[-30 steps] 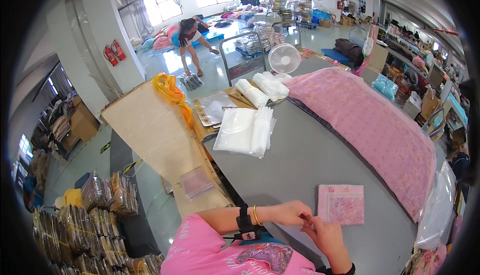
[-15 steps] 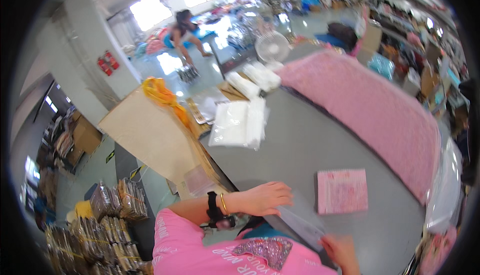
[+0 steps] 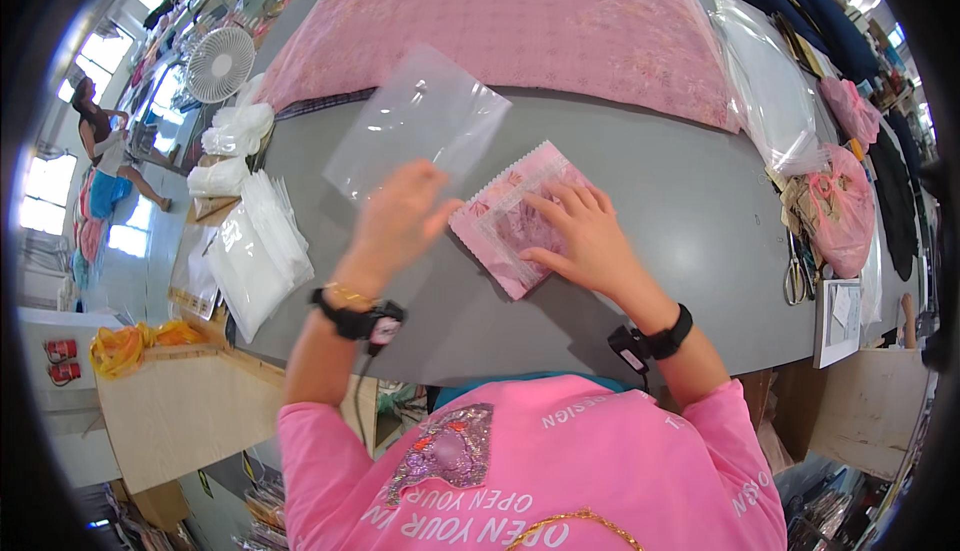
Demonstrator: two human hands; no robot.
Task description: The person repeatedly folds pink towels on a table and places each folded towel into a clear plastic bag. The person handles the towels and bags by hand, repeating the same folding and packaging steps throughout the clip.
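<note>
A square pink folded cloth (image 3: 490, 213) with zigzag edges and a pale lacy band lies tilted on the grey table, partly covered by my right hand (image 3: 588, 241). That hand rests on it with spread fingers, the thumb near its lower edge. My left hand (image 3: 400, 216) is smeared by motion, just left of the cloth, over the near edge of a clear plastic bag (image 3: 430, 111). Whether its fingers grip the bag cannot be made out. The bag lies flat and slanted, its far end over the edge of a large pink fabric pile (image 3: 520, 21).
White plastic bags (image 3: 250, 261) lie in a stack at the table's left, near a white fan (image 3: 221, 63). Clear plastic sheets (image 3: 765, 81), scissors (image 3: 796, 276) and a pink bag (image 3: 838, 216) sit along the right edge. Another person (image 3: 105, 141) stands at far left.
My view has turned down and toward the table. The clear bag, earlier between my hands near my body, now lies farther up the table. My right hand has come onto the pink cloth.
</note>
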